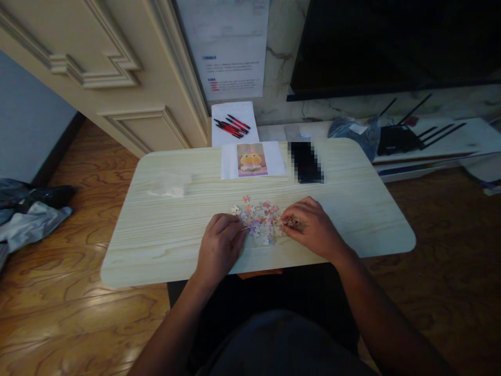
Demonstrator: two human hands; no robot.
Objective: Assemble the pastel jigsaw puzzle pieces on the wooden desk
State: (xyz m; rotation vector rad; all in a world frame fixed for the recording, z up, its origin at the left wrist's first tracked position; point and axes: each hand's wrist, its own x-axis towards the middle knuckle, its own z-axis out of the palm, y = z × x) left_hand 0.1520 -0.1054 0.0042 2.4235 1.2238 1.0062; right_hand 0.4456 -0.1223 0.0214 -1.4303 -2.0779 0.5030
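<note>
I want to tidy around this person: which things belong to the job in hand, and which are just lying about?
Job in hand: puzzle pieces, at the left hand and right hand; printed picture, probably a reference.

Just lying about, seemingly: red pens; pixelated dark object; translucent bag; black router.

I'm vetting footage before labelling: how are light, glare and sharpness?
Head view: dim overall, glare on the wooden floor; head view: jigsaw pieces look soft, printed detail hard to make out; head view: small text on the wall sheet is unreadable; head view: coarse blocks mask a dark rectangular object.
</note>
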